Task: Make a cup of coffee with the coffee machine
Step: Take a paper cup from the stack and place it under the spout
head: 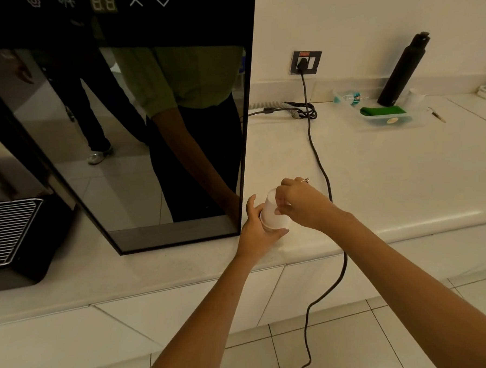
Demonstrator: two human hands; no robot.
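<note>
**Desk:** Cups [272,210], white and apparently nested in a short stack lying on its side, sit between both hands just off the right edge of the coffee machine [137,127], over the pale counter [376,176]. How are they held?

**Photographer:** The left hand [257,228] wraps around the wide rim end from below, thumb up the side. The right hand [299,202] pinches the narrow end with curled fingertips, seemingly to draw one cup off. Whether it is one cup or several, the view does not settle.

**Desk:** What might go wrong?

**Photographer:** Thin cups that stick could come away in pairs, or buckle if squeezed too hard. A sharp tug could send the stack rolling off the counter's front edge, which is close. The black power cable [318,163] runs just behind the right hand and hangs over the edge; a snagged wrist could pull it. The drip tray [10,229] is well to the left, so the cup faces a carry across the machine's front.

**Desk:** Any readable text?

**Photographer:** Only panel symbols at the top: a two-digit display [103,2] showing what looks like "88", plus up and down arrows. No brand is legible. The label on the clear bottle [350,98] at the back is too small to read.
</note>
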